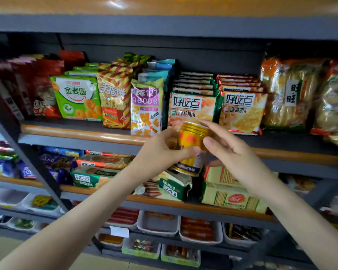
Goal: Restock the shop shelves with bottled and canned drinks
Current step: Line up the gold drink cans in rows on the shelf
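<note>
A gold drink can (190, 141) with red and blue print hangs in front of the shelf edge (82, 134), tilted slightly. My left hand (160, 152) grips the can around its middle, thumb across the front. My right hand (226, 147) is at the can's upper right, its fingertips touching the rim and its fingers nearly straight. The can is level with the shelf of snack bags, in front of a green-edged biscuit pack (191, 108).
Snack bags (76, 96) fill the upper shelf from left to right. Biscuit packs (228, 195) lie on the shelf below. White trays (158, 223) of sausages and small goods line the lower shelves. A dark diagonal shelf post (27, 156) stands at left.
</note>
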